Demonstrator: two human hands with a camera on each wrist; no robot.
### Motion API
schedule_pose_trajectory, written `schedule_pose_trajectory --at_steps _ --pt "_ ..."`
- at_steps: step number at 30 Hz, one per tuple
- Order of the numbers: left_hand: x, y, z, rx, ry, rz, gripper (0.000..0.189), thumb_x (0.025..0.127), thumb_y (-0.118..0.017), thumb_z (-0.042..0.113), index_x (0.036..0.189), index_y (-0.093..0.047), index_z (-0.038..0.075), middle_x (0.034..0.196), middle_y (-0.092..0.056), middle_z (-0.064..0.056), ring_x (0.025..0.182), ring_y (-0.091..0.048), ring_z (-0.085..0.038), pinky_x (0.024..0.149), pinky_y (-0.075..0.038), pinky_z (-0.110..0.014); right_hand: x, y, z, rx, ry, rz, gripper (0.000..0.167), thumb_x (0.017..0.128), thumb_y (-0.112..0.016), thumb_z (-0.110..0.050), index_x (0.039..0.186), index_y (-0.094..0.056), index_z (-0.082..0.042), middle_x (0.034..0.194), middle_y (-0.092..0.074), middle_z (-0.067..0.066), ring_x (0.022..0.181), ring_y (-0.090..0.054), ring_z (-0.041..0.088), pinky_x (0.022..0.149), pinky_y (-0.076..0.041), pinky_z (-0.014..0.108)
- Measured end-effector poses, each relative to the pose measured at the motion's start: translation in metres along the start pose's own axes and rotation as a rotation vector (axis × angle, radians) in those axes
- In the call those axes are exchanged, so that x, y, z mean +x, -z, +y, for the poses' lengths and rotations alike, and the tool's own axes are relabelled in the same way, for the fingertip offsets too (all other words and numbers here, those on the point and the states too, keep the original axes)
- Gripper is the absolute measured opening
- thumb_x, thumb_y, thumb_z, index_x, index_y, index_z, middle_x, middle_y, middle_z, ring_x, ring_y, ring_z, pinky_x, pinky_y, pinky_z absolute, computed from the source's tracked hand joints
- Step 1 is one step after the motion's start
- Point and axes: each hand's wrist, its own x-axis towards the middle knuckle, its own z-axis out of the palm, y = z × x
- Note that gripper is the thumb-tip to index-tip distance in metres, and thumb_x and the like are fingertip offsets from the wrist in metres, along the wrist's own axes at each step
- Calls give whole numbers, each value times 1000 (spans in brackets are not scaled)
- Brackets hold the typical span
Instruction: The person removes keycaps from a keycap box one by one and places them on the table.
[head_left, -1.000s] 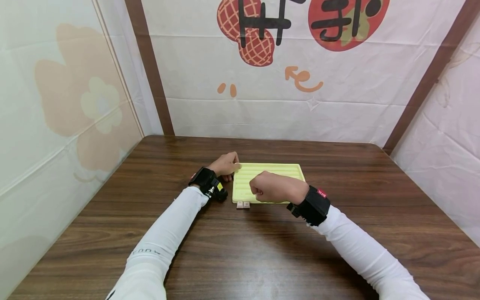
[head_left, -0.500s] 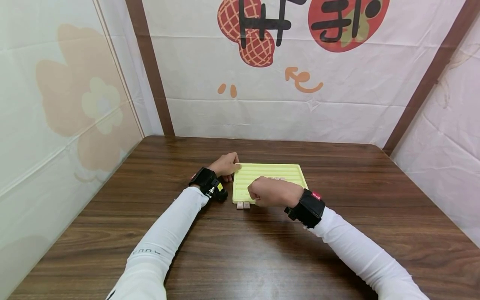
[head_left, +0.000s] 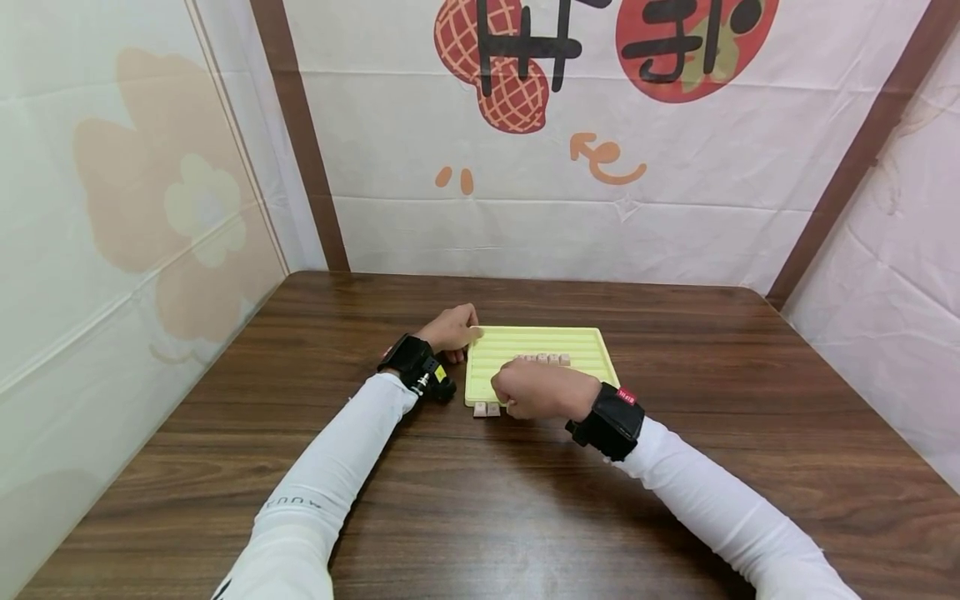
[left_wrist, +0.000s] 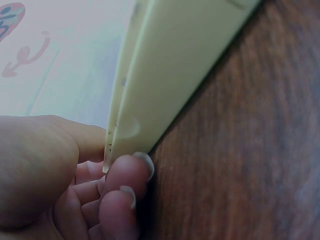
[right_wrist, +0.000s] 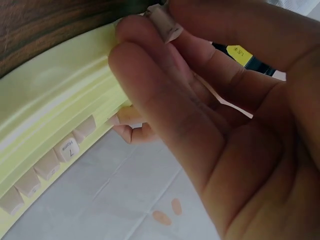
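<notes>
A pale yellow ridged tray lies on the table, with a row of several beige keycaps along one ridge. My left hand grips the tray at its far left corner; in the left wrist view two fingertips press against its side wall. Over the tray's front edge is my right hand, thumb and fingers pinching a keycap. Just left of it, two more keycaps sit at the front edge. One keycap in the row shows a 7.
The brown wooden table extends around the tray. A white printed curtain hangs behind it, with another curtain along the left. Black wrist cameras are strapped over white sleeves.
My right hand has moved a little toward the front left, uncovering the row of keycaps on the tray. The left hand stays on the tray's corner.
</notes>
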Motion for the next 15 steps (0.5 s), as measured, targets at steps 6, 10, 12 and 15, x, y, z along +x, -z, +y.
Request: schedule_pose_trajectory --at_steps 6,10,12,15 --pt "-3 0 0 -1 -12 5 17 102 -48 23 101 -46 6 72 -55 -8 50 -56 -17 48 -48 -28 3 -3 -3 -15 8 -13 40 83 -58 5 62 -31 -16 64 -16 -7 61 -17 9 60 -21 22" --pt "-3 -1 -1 -2 -14 1 17 102 -48 23 101 -46 6 72 -54 -8 50 -55 -17 48 -48 -27 3 -4 -3 -11 23 -1 43 82 -59 6 61 -29 -17 64 -14 -7 61 -16 9 67 -27 23" --pt "-3 0 -1 -2 -15 1 17 102 -47 23 101 -46 6 72 -54 -8 50 -55 -17 47 -48 -27 3 -4 -3 -11 31 9 44 82 -58 6 61 -28 -17 64 -13 -6 61 -15 9 69 -28 24" --pt "-4 0 0 -3 -16 1 17 102 -47 23 101 -46 6 71 -54 -8 50 -55 -17 47 -48 -27 3 -4 -4 -17 41 22 45 81 -58 7 60 -26 -17 64 -13 -6 61 -14 9 73 -30 26"
